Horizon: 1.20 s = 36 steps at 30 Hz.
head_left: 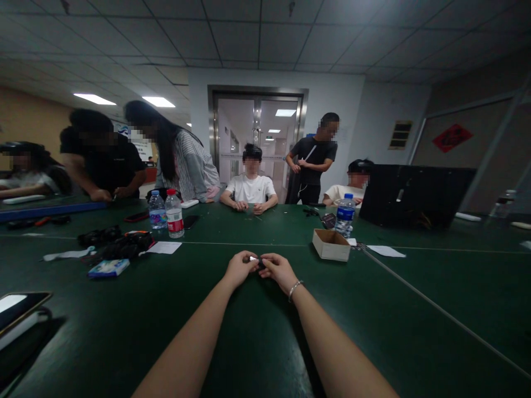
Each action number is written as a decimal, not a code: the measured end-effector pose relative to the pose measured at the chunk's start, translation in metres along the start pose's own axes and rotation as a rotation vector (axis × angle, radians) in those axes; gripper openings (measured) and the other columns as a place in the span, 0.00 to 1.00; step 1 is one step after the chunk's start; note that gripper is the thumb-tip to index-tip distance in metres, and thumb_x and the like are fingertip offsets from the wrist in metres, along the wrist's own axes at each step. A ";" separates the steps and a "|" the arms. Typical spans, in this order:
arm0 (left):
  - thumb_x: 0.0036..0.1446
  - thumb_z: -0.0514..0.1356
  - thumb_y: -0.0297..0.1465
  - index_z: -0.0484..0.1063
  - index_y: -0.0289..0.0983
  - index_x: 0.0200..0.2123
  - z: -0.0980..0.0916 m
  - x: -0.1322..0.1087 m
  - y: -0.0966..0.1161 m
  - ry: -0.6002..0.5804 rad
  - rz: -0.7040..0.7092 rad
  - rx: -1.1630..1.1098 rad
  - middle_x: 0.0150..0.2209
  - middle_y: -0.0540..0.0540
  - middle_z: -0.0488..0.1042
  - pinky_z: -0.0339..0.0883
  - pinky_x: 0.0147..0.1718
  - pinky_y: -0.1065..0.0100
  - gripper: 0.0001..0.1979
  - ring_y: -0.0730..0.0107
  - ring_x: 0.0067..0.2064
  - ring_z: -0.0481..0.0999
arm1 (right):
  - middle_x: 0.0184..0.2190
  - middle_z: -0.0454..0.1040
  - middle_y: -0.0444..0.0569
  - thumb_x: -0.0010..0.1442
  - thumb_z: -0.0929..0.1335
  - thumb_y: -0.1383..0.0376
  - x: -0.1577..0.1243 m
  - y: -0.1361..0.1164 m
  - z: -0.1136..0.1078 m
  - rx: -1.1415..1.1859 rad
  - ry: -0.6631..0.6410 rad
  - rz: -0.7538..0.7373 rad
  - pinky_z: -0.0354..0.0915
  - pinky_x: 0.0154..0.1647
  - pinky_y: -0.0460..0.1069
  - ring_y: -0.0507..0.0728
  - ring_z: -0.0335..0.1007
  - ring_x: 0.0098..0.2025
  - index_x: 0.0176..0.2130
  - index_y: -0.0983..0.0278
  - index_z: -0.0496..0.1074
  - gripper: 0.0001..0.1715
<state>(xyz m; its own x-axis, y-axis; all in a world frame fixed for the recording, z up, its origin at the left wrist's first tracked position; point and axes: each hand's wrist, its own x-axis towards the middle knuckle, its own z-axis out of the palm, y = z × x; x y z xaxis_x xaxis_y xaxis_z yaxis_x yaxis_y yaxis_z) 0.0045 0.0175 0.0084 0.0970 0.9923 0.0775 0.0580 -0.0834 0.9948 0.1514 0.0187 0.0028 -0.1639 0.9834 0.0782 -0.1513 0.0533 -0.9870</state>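
Note:
Both my forearms reach out over the dark green table (257, 331). My left hand (239, 267) and my right hand (277, 269) meet at the middle, fingers curled and pinched together on a small part (256, 260) with a pale end and a dark body. It is too small to name. A bracelet circles my right wrist (295, 288). The nearest thing to my hands is an open cardboard box (331, 245), a little to the right and beyond them.
Two water bottles (174, 214) stand far left, another bottle (344, 215) behind the box. Dark bags (120, 244), papers (164, 247) and a small blue packet (108, 268) lie at left, a phone (19, 307) at the near left edge, a black case (415, 194) at right. Several people sit or stand across the table.

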 end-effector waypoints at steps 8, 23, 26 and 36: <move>0.49 0.60 0.37 0.69 0.33 0.33 -0.004 -0.001 -0.008 0.027 0.085 0.006 0.27 0.49 0.69 0.65 0.27 0.73 0.13 0.75 0.28 0.70 | 0.29 0.68 0.45 0.52 0.68 0.76 -0.001 0.002 0.002 0.006 0.036 -0.052 0.72 0.26 0.43 0.50 0.72 0.23 0.36 0.68 0.69 0.09; 0.49 0.60 0.33 0.69 0.34 0.33 -0.003 -0.008 -0.007 0.036 0.129 0.022 0.28 0.48 0.70 0.67 0.30 0.71 0.09 0.73 0.29 0.71 | 0.27 0.71 0.47 0.52 0.69 0.76 -0.001 0.005 0.000 0.042 0.012 -0.026 0.73 0.26 0.43 0.52 0.73 0.25 0.37 0.70 0.69 0.11; 0.50 0.60 0.32 0.70 0.34 0.35 -0.004 -0.012 -0.002 0.010 0.111 0.010 0.31 0.46 0.71 0.68 0.33 0.70 0.09 0.72 0.31 0.72 | 0.26 0.71 0.46 0.53 0.68 0.76 0.001 0.006 -0.001 0.054 0.012 -0.017 0.72 0.25 0.42 0.52 0.73 0.25 0.37 0.70 0.69 0.09; 0.45 0.65 0.32 0.72 0.33 0.34 -0.006 -0.006 -0.007 0.032 0.097 -0.021 0.29 0.45 0.73 0.69 0.31 0.71 0.12 0.71 0.31 0.74 | 0.28 0.71 0.48 0.51 0.69 0.77 -0.001 0.004 -0.002 0.086 0.000 -0.025 0.73 0.27 0.44 0.52 0.73 0.25 0.37 0.70 0.70 0.11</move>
<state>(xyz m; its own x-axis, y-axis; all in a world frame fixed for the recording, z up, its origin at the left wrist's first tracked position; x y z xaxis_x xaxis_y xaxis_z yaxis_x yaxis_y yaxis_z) -0.0027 0.0123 0.0010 0.0691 0.9821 0.1750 0.0290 -0.1773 0.9837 0.1530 0.0188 -0.0014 -0.1589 0.9819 0.1030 -0.2387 0.0630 -0.9690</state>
